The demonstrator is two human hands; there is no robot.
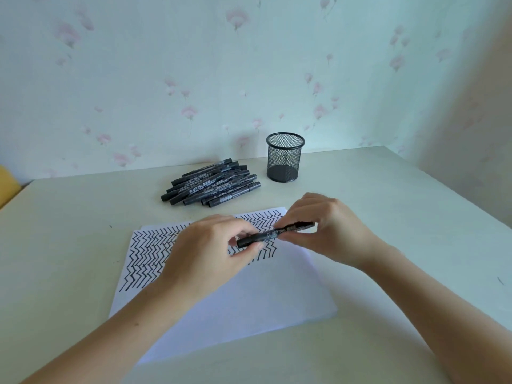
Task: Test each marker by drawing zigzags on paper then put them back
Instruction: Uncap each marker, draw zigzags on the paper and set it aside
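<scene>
Now both hands pinch one black marker (273,234) above the paper (227,295): left hand (213,245) on the cap end, right hand (321,225) on the body. It's prob. light, hard & smooth, so hold mid-body. Other markers (212,185) lie piled on the counter (388,217) by the mesh cup (284,157).

Two hands, the left hand (213,245) and the right hand (321,231), share one marker (273,234). Beyond that grip lie a pile of markers (212,185), roughly a dozen and too overlapped to count exactly, and one mesh cup (284,157). Under it lie sheets of paper (249,295), at least two.
</scene>
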